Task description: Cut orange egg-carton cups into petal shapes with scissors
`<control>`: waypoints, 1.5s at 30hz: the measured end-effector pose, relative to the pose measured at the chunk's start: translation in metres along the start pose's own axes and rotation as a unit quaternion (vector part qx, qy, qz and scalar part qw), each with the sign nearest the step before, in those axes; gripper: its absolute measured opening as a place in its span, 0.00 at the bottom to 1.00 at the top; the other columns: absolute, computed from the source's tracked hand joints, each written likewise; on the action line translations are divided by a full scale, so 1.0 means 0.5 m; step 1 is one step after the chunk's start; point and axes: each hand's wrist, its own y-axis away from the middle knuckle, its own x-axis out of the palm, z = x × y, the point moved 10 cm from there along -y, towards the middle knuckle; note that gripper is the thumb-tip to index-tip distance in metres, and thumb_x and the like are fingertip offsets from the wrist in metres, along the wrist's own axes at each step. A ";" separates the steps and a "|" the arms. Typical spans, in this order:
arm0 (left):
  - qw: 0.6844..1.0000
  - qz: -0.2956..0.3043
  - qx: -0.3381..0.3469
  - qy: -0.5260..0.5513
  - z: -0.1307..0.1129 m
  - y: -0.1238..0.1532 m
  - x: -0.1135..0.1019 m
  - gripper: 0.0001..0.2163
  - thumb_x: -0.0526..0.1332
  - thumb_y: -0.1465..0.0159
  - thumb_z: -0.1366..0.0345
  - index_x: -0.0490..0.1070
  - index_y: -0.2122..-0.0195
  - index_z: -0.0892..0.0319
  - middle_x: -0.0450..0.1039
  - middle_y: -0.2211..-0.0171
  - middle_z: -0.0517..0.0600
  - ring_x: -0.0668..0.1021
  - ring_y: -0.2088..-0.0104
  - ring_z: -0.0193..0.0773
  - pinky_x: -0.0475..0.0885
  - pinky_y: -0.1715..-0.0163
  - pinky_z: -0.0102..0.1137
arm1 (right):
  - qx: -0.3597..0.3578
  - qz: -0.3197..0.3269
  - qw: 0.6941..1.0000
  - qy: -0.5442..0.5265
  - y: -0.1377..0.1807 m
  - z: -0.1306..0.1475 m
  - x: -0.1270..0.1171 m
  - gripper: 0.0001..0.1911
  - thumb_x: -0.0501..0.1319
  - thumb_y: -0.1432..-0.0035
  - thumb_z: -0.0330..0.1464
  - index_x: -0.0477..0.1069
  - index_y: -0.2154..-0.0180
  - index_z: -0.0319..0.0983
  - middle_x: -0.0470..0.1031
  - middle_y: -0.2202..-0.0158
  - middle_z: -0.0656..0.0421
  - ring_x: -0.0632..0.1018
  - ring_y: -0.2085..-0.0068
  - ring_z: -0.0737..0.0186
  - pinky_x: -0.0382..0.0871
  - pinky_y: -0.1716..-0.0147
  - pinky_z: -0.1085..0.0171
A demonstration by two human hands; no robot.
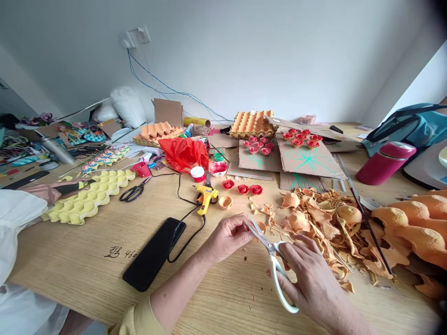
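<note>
My right hand [307, 274] is wrapped round the handles of white-handled scissors [269, 246], whose blades point up and to the left. At the blade tips my left hand [231, 237] is closed in a pinch on a small orange egg-carton piece [261, 226], partly hidden behind the blades. Just beyond lies a cut orange egg-carton cup [225, 202]. Three red paper roses [242, 189] sit in a row behind it. To the right spreads a heap of torn orange carton scraps [324, 223].
A yellow glue gun [206, 197] with its cord and a black phone [153, 253] lie left of my hands. Cardboard sheets [307, 160] carry more red roses. At left, another person's hand [52, 191] is at a yellow egg tray [91, 197]. A magenta bottle [386, 163] stands right.
</note>
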 end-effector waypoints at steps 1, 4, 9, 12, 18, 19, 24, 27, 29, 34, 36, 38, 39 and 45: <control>1.000 0.001 0.007 -0.010 -0.005 0.000 -0.001 0.09 0.65 0.36 0.60 0.77 0.67 0.61 0.69 0.69 0.48 0.70 0.67 0.34 0.64 0.64 0.28 | -0.001 -0.001 1.000 0.002 -0.001 0.001 -0.001 0.11 0.58 0.34 0.38 0.59 0.66 0.42 0.66 0.74 0.65 0.69 0.72 0.62 0.59 0.52 0.53; 0.999 0.000 0.013 -0.045 -0.016 -0.001 -0.004 0.08 0.65 0.36 0.62 0.77 0.68 0.62 0.70 0.69 0.48 0.70 0.67 0.34 0.64 0.65 0.28 | -0.002 -0.004 1.000 0.008 -0.003 0.002 -0.004 0.11 0.58 0.35 0.39 0.59 0.66 0.42 0.67 0.74 0.65 0.69 0.72 0.61 0.59 0.53 0.53; 0.998 -0.011 -0.015 -0.055 0.001 -0.001 -0.013 0.09 0.67 0.39 0.61 0.76 0.69 0.62 0.69 0.71 0.47 0.68 0.69 0.32 0.62 0.68 0.27 | -0.001 -0.004 1.000 0.003 -0.001 -0.002 -0.003 0.11 0.58 0.34 0.36 0.59 0.68 0.43 0.68 0.75 0.66 0.70 0.74 0.63 0.60 0.55 0.56; 0.998 -0.015 -0.047 -0.023 0.024 -0.002 -0.014 0.11 0.69 0.41 0.59 0.76 0.68 0.62 0.69 0.71 0.47 0.68 0.71 0.32 0.61 0.70 0.27 | 0.005 0.005 1.000 0.000 0.001 -0.013 0.006 0.12 0.56 0.32 0.36 0.59 0.69 0.43 0.68 0.76 0.66 0.70 0.75 0.64 0.62 0.55 0.57; 0.995 -0.022 -0.082 0.047 0.044 -0.003 -0.010 0.15 0.72 0.45 0.57 0.73 0.66 0.62 0.69 0.70 0.46 0.68 0.71 0.29 0.61 0.70 0.25 | 0.043 -0.026 0.999 -0.015 -0.002 -0.044 -0.003 0.17 0.56 0.32 0.39 0.55 0.73 0.44 0.65 0.79 0.65 0.70 0.75 0.64 0.66 0.68 0.63; 0.995 -0.023 -0.079 0.055 0.042 -0.003 -0.010 0.15 0.72 0.46 0.58 0.72 0.66 0.62 0.69 0.69 0.46 0.68 0.71 0.29 0.61 0.70 0.25 | 0.053 -0.034 0.998 -0.027 -0.002 -0.048 -0.008 0.18 0.56 0.32 0.39 0.55 0.74 0.44 0.64 0.80 0.65 0.69 0.75 0.64 0.66 0.70 0.64; 0.996 -0.006 -0.082 0.045 0.043 0.001 0.002 0.18 0.74 0.49 0.57 0.71 0.65 0.61 0.66 0.71 0.44 0.68 0.70 0.30 0.62 0.67 0.26 | 0.140 -0.038 0.980 -0.138 0.002 -0.071 -0.012 0.14 0.59 0.35 0.40 0.65 0.73 0.42 0.69 0.77 0.63 0.70 0.74 0.63 0.67 0.73 0.65; 0.996 0.029 -0.088 -0.014 0.047 0.008 0.028 0.17 0.74 0.49 0.58 0.71 0.64 0.60 0.68 0.71 0.44 0.70 0.68 0.32 0.63 0.65 0.28 | 0.177 -0.038 0.955 -0.233 0.008 -0.076 -0.004 0.09 0.62 0.37 0.40 0.70 0.65 0.42 0.76 0.69 0.59 0.76 0.67 0.60 0.72 0.67 0.63; 0.994 0.052 -0.088 -0.036 0.048 0.013 0.047 0.17 0.75 0.49 0.61 0.70 0.65 0.60 0.70 0.70 0.46 0.71 0.67 0.33 0.64 0.63 0.29 | 0.184 -0.038 0.939 -0.289 0.009 -0.072 0.003 0.07 0.62 0.37 0.39 0.70 0.61 0.42 0.77 0.64 0.58 0.77 0.63 0.59 0.73 0.64 0.63; 0.992 0.077 -0.098 -0.006 0.046 0.023 0.074 0.19 0.76 0.50 0.61 0.67 0.66 0.59 0.70 0.70 0.45 0.72 0.68 0.33 0.65 0.64 0.30 | 0.184 -0.008 0.913 -0.365 0.000 -0.053 0.020 0.04 0.61 0.38 0.35 0.69 0.62 0.42 0.76 0.66 0.61 0.77 0.66 0.61 0.73 0.65 0.64; 0.991 0.078 -0.109 0.004 0.047 0.024 0.076 0.19 0.76 0.50 0.60 0.67 0.67 0.59 0.70 0.71 0.45 0.72 0.69 0.33 0.65 0.65 0.30 | 0.184 -0.002 0.910 -0.373 -0.003 -0.049 0.021 0.04 0.62 0.39 0.34 0.69 0.63 0.42 0.76 0.67 0.61 0.77 0.66 0.61 0.73 0.64 0.64; 0.990 0.081 -0.116 0.011 0.049 0.024 0.078 0.19 0.76 0.50 0.60 0.67 0.67 0.59 0.69 0.71 0.45 0.71 0.69 0.32 0.65 0.65 0.29 | 0.189 0.006 0.907 -0.377 -0.003 -0.049 0.023 0.05 0.63 0.40 0.35 0.69 0.64 0.42 0.76 0.67 0.61 0.77 0.65 0.60 0.73 0.63 0.63; 0.990 0.083 -0.117 0.016 0.050 0.024 0.079 0.19 0.76 0.50 0.59 0.67 0.67 0.60 0.69 0.70 0.45 0.71 0.69 0.32 0.65 0.65 0.29 | 0.192 0.010 0.905 -0.379 -0.002 -0.050 0.025 0.05 0.63 0.40 0.35 0.69 0.64 0.42 0.76 0.66 0.61 0.77 0.64 0.60 0.73 0.62 0.63; 0.988 0.089 -0.122 0.044 0.067 0.024 0.078 0.19 0.72 0.45 0.54 0.70 0.62 0.61 0.71 0.68 0.48 0.71 0.67 0.33 0.65 0.65 0.29 | 0.206 0.009 0.896 -0.393 0.009 -0.061 0.039 0.06 0.61 0.38 0.37 0.68 0.62 0.42 0.75 0.66 0.60 0.75 0.66 0.60 0.71 0.70 0.65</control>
